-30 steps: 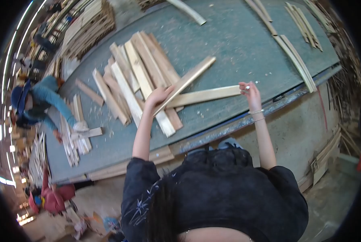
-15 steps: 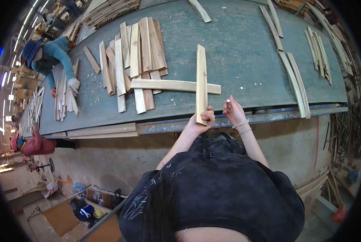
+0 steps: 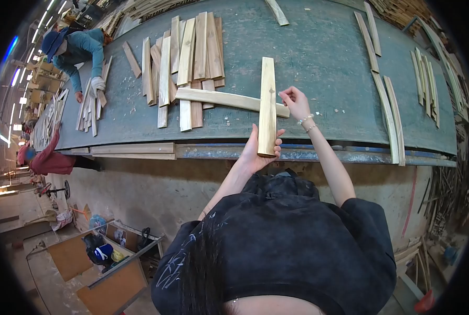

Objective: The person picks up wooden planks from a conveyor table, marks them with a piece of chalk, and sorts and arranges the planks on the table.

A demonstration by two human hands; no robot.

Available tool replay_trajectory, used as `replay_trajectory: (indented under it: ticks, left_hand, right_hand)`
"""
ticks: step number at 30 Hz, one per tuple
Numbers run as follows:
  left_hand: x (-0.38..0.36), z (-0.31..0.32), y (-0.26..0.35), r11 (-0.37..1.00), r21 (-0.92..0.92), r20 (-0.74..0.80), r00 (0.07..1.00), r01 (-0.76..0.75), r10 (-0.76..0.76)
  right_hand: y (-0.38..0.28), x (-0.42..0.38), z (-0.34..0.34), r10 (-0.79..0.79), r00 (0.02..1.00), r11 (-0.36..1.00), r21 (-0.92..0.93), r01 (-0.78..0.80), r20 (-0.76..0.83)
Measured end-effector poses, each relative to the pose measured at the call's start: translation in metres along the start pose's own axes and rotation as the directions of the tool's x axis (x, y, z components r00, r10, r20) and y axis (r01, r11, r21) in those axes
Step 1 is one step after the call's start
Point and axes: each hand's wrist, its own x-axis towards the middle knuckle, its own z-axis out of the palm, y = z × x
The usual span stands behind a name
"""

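My left hand (image 3: 252, 151) is closed around the near end of a pale wooden slat (image 3: 267, 113), which points away from me above the table edge. My right hand (image 3: 296, 105) is beside the slat's right edge, thumb and fingers pinched together. Whatever is in that pinch is hidden now; a small white bit showed there earlier. Beneath the held slat, another wooden slat (image 3: 219, 98) lies crosswise on the green table (image 3: 318, 58), its right end near my right wrist.
A pile of wooden slats (image 3: 200, 50) covers the table's left part. More slats (image 3: 386, 113) lie at the right. A co-worker in a blue hat (image 3: 80, 50) handles thin strips at the far left, and another person in red (image 3: 48, 157) is beyond the table's left end.
My right hand has moved forward and up alongside the held slat. The slat has turned to show its broad face, and my left fingers have shifted around it. The view has shifted slightly.
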Motion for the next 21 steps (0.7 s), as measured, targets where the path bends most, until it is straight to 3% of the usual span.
replay_trajectory:
  ticks: [2,3,5,7,9,11,13,18,20,21]
  left_hand:
    - [-0.002,0.002,-0.005,0.999,-0.041,-0.023,1.0,0.003,-0.004]
    - [-0.001,0.004,-0.007,0.997,-0.078,-0.042,0.999,0.011,-0.015]
    - [-0.001,0.004,-0.01,0.997,-0.075,-0.024,1.0,0.007,-0.009]
    - [-0.002,0.005,-0.012,0.999,-0.052,-0.066,0.998,0.009,-0.012]
    - [-0.001,0.006,-0.013,0.999,-0.047,-0.069,0.998,0.005,-0.009]
    - [0.001,0.008,-0.01,0.999,-0.048,-0.076,0.997,0.006,-0.01]
    - [0.001,0.01,-0.011,0.999,-0.037,-0.068,0.998,0.007,-0.01]
    - [0.012,0.007,-0.017,1.0,-0.016,-0.057,0.998,0.006,-0.007]
    - [0.013,0.013,-0.02,0.999,0.027,-0.139,0.99,-0.028,0.031]
    - [0.017,0.009,-0.022,0.996,0.081,-0.108,0.993,-0.047,0.056]
  right_hand:
    - [-0.013,0.009,0.013,-0.236,0.971,0.898,-0.372,0.236,0.044]
    - [-0.014,0.019,0.018,-0.238,0.97,0.896,-0.374,0.239,0.049]
    - [-0.01,0.045,0.024,-0.437,0.895,0.727,-0.548,0.413,0.094]
    - [0.001,0.073,0.024,-0.43,0.897,0.687,-0.608,0.398,0.1]
    - [0.006,0.092,0.027,-0.363,0.892,0.571,-0.692,0.442,0.27]
    - [0.007,0.089,0.027,-0.309,0.918,0.562,-0.732,0.386,0.247]
    - [0.002,0.071,0.03,-0.38,0.902,0.5,-0.774,0.388,0.207]
    - [-0.025,-0.01,0.023,-0.4,0.889,0.482,-0.773,0.412,0.225]
    - [-0.037,-0.039,0.016,-0.425,0.905,0.659,-0.679,0.324,0.019]
    - [-0.028,-0.046,0.008,-0.298,0.95,0.865,-0.449,0.227,-0.095]
